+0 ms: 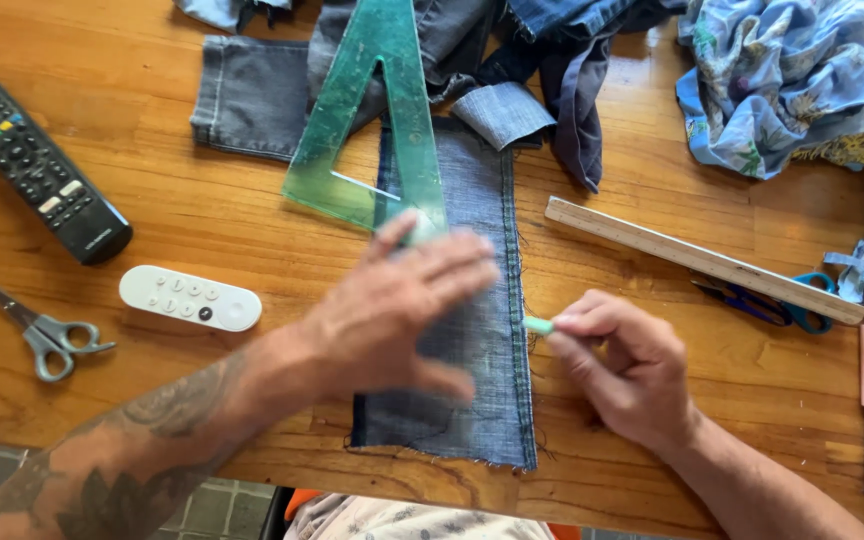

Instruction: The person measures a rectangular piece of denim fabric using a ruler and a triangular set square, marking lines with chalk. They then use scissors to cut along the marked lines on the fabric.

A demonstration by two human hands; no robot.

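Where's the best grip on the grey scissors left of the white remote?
Probably the grey scissors by their looped handles, from the right: the loops lie toward the white remote, the closed blades point up-left, and both hands are elsewhere on the table.

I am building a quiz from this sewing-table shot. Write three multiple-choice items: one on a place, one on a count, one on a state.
1. Where does the grey-handled pair of metal scissors lie?
A. far left of the table
B. on the denim
C. under the ruler

2. How many remote controls are on the table?
A. one
B. two
C. three

3. What does the right hand pinch?
A. a needle
B. nothing
C. a small pale green chalk piece

Key: 1 A, the grey-handled pair of metal scissors lies at the left edge of the wooden table. 2 B, a black remote control and a white remote control. 3 C, the right hand grips the small pale green chalk piece beside the dark blue denim strip.
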